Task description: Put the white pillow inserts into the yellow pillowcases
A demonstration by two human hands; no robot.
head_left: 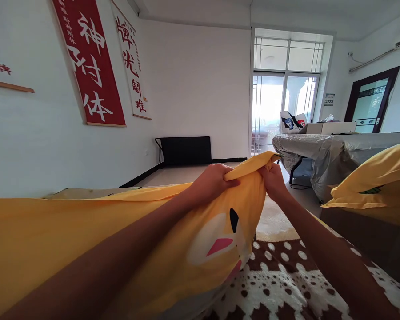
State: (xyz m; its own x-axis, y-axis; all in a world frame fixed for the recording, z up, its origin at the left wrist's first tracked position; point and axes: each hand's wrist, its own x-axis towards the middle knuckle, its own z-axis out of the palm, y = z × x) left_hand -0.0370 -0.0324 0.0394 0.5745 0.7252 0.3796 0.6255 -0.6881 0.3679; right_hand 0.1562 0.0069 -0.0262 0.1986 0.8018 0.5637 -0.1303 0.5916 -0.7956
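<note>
A yellow duvet cover [216, 204] with a printed cartoon face stretches from the left edge to the middle of the view. My left hand [213, 178] grips its upper edge, fingers wrapped round the cloth. Close by on the right, my right hand [274, 180] pinches the raised corner of the same cloth, so the fabric hangs down in folds between and below the hands. What lies inside the cover, if anything, is hidden. Beneath it spreads a brown and white spotted blanket [280, 284].
At the right stands a yellow pillow [383, 178] on a dark surface. Behind it, a table under plastic sheeting [323, 146] carries a box [338, 128] and a printed bag [291, 122]. A black folded panel [186, 150] leans against the back wall.
</note>
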